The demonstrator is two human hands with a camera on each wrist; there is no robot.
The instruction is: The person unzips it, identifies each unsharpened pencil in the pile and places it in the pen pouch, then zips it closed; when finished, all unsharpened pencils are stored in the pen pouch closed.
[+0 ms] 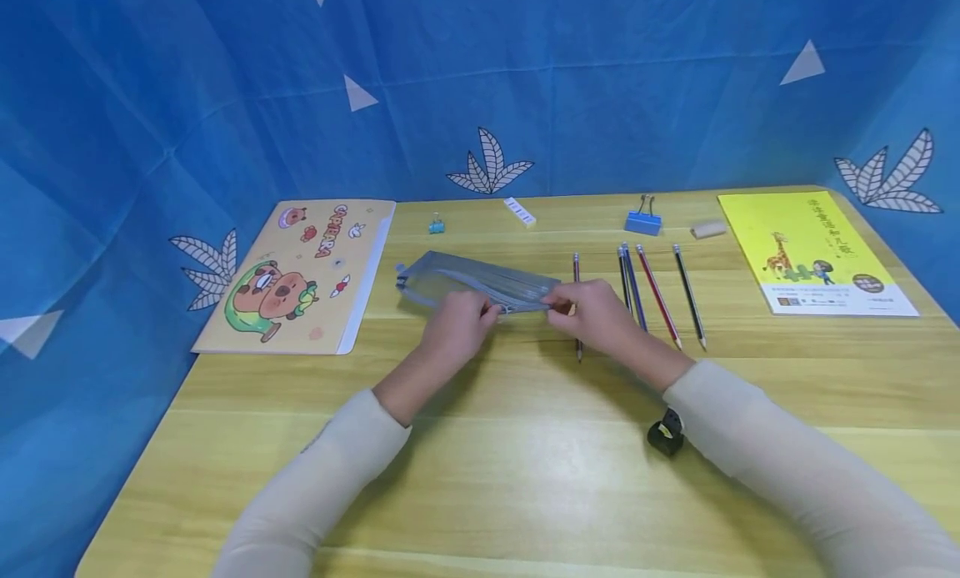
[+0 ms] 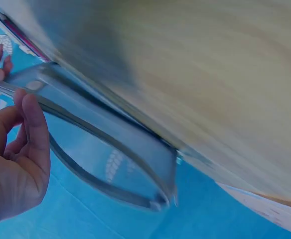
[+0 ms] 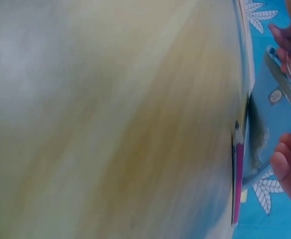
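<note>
A see-through zip pencil pouch (image 1: 442, 271) is held a little tilted over the middle of the table. My left hand (image 1: 459, 321) pinches its zipper edge near the middle with thumb and forefinger. At the pouch's right end, my right hand (image 1: 596, 311) pinches the corner of the same edge. In the left wrist view the pouch (image 2: 130, 132) gapes between its two zipper strips on the far side of the left hand. A dark-striped pencil (image 1: 576, 267) lies just under the right hand, partly hidden by it.
Several more pencils, among them a red one (image 1: 658, 294), lie right of the right hand. Behind are a small teal clip (image 1: 437, 224), an eraser (image 1: 520, 211), a blue binder clip (image 1: 642, 222) and a beige block (image 1: 708, 229). A capybara folder (image 1: 330, 286) and yellow book (image 1: 757, 236) flank them.
</note>
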